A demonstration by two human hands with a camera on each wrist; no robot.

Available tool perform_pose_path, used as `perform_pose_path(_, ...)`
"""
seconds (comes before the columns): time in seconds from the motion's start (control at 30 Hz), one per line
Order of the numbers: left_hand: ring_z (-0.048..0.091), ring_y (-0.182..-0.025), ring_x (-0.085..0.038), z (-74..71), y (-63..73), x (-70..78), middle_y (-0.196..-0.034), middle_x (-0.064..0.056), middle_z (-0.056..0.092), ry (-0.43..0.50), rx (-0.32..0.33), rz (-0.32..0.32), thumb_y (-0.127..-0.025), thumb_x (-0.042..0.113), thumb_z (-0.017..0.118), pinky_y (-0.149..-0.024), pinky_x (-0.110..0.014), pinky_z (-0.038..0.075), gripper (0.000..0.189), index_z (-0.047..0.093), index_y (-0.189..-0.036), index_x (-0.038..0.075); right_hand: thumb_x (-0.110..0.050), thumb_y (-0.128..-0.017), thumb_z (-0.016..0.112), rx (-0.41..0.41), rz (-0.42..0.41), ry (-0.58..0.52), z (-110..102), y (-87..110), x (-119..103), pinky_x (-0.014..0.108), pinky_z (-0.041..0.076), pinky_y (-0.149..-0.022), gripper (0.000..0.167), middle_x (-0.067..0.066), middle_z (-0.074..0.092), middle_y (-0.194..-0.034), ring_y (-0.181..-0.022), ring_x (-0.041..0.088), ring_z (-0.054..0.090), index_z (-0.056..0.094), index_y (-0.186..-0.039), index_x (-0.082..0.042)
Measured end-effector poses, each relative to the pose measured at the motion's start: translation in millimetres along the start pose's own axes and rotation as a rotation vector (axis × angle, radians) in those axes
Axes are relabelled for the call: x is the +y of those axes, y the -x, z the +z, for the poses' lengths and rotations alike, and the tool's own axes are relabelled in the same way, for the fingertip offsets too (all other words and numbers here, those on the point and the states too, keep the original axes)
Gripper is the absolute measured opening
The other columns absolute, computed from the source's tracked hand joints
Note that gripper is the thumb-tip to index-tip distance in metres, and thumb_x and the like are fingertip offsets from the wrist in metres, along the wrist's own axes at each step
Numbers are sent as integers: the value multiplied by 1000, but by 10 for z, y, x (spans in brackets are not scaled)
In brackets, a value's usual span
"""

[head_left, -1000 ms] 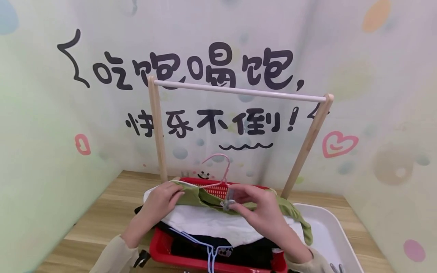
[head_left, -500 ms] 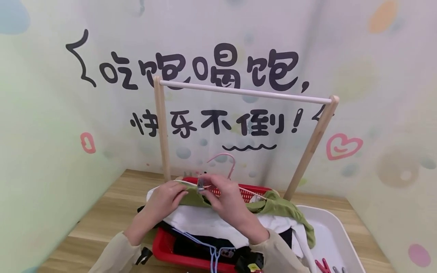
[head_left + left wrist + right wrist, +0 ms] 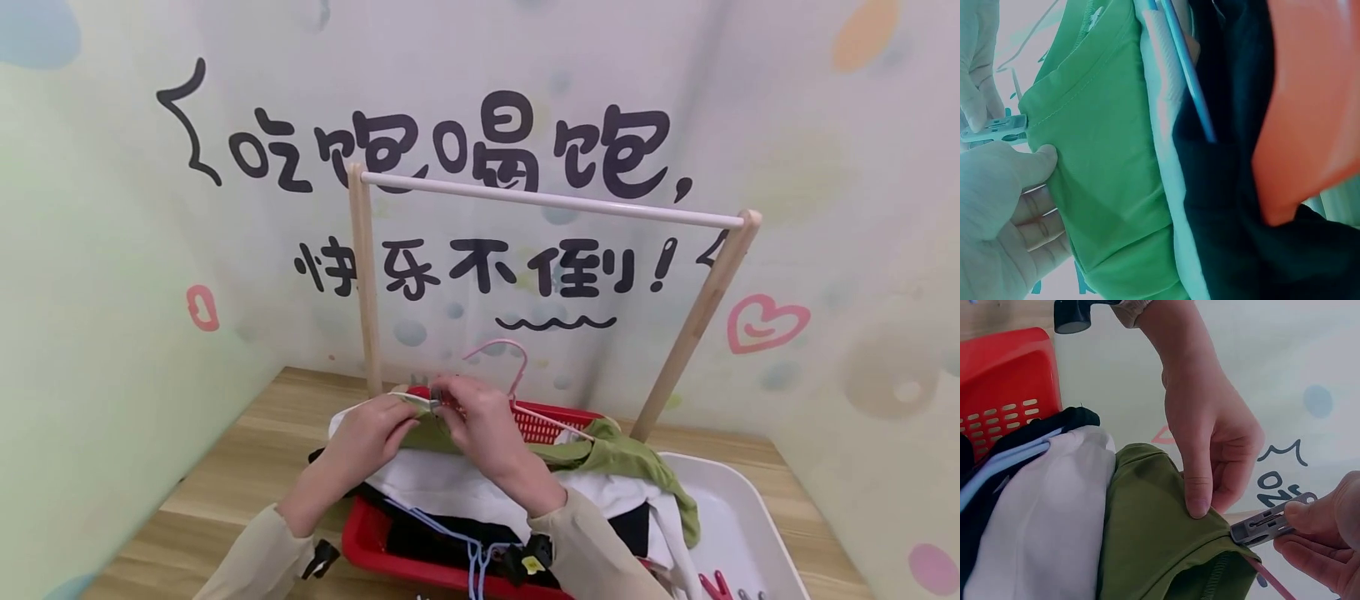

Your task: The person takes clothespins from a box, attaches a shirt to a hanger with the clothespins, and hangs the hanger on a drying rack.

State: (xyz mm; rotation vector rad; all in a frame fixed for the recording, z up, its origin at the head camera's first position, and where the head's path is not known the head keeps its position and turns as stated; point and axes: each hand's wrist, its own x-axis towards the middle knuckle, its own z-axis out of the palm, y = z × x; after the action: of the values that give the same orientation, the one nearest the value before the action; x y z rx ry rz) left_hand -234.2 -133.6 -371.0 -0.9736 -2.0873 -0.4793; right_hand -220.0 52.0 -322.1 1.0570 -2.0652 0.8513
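Note:
A green garment (image 3: pixel 1154 506) hangs on a pink hanger (image 3: pixel 517 367), over white and black clothes. My left hand (image 3: pixel 375 442) pinches the garment's shoulder edge between thumb and fingers. My right hand (image 3: pixel 480 425) pinches a grey metal clothespin (image 3: pixel 1272 520) by its tail end. In the right wrist view the clothespin's nose sits right at the garment's neckline edge, beside the hanger's arm. From the left wrist, the same clothespin (image 3: pixel 997 129) meets the green cloth just above my left thumb (image 3: pixel 1041 164).
A red basket (image 3: pixel 367 542) holds the clothes, with a blue hanger (image 3: pixel 472 554) at its front. Behind it rises a wooden rack with a white rail (image 3: pixel 555 200). A white tray (image 3: pixel 738 500) at right holds a red clothespin (image 3: pixel 716 586) and grey ones.
My right hand has carried the clothespin leftward from the middle of the hanger to the shoulder beside my left hand. The left hand has kept its grip; the head view has shifted slightly.

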Motion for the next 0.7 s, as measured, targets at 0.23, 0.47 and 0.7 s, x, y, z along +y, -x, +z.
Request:
perform_pose_path(0.23, 64, -77, -20, 0, -2, 4, -82, -7, 66, -3, 9, 17, -69, -2, 75, -64, -34, 53, 18, 65, -83, 4, 6, -76, 73, -32, -5, 17, 35, 19, 21, 18, 52, -65, 16, 7, 69, -87, -76, 14, 65, 67, -89, -2)
perform_pose_path(0.47, 62, -77, -18, -2, 10, -8, -81, -5, 65, -6, -22, 9, -73, -2, 72, -65, -33, 53, 15, 63, -82, 5, 4, -76, 74, -32, -35, 25, 45, 37, 44, 19, 51, -64, 16, 6, 69, -84, -71, 14, 62, 69, -90, -2)
perform_pose_path(0.7, 62, -75, -18, -3, 21, -4, -80, -4, 64, -3, -36, -5, -80, 2, 69, -64, -33, 53, 8, 63, -82, 6, 4, -77, 73, -89, -14, 33, 24, 75, 30, 27, 52, -79, 32, 10, 66, -101, -92, 19, 62, 64, -107, -2)
